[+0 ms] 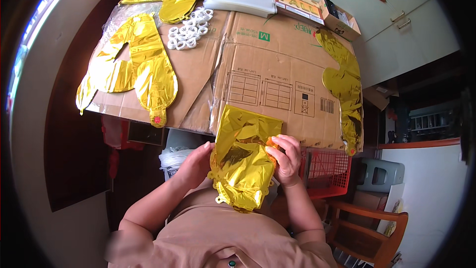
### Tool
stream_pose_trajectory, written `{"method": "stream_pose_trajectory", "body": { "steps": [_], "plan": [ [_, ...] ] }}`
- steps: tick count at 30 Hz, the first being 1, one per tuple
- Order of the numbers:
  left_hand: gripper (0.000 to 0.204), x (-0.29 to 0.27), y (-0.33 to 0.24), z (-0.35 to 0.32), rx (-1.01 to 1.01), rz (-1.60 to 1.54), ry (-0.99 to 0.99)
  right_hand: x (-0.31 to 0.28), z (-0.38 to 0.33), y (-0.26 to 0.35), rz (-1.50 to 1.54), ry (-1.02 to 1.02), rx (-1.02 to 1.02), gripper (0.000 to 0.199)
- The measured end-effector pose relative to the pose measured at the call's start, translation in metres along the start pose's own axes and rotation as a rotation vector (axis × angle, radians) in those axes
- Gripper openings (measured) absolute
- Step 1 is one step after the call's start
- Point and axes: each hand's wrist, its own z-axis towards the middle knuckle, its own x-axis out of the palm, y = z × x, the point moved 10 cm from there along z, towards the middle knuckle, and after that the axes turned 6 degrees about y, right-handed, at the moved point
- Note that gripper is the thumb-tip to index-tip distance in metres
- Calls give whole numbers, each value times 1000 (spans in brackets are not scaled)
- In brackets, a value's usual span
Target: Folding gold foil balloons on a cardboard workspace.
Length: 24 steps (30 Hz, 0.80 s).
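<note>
A folded gold foil balloon (248, 144) is held in front of my body, its upper part resting over the near edge of the cardboard (258, 59) and its lower part by my lap. My left hand (195, 165) grips its left edge, the fingers partly hidden behind the foil. On the opposite edge my right hand (286, 159) pinches the foil between thumb and fingers, where the foil looks orange. Flat on the cardboard at left lies another gold foil balloon (156, 72) with a red mark at its tip. A curved gold foil balloon (342, 82) lies along the right edge.
Several white ring-shaped rolls (191, 30) sit near more gold foil (178, 2) at the far left. Behind are a stack of clear plastic bags (238, 2), a printed box (297, 7) and an open carton (342, 22). A red crate (327, 171) and wooden chair (364, 233) stand right.
</note>
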Motion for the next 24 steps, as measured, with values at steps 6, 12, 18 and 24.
{"method": "stream_pose_trajectory", "body": {
  "steps": [6,12,18,24],
  "plan": [
    [23,9,-1,14,-116,116,16,-5,4,7,-41,-1,-56,16],
    [24,17,-9,10,-158,59,-1,-8,15,13,-72,26,-126,19],
    [31,6,-9,9,-171,-157,72,-8,38,25,-26,177,-229,20],
    [20,-22,-60,-4,32,476,-27,-32,81,7,217,274,0,20]
  ]
}}
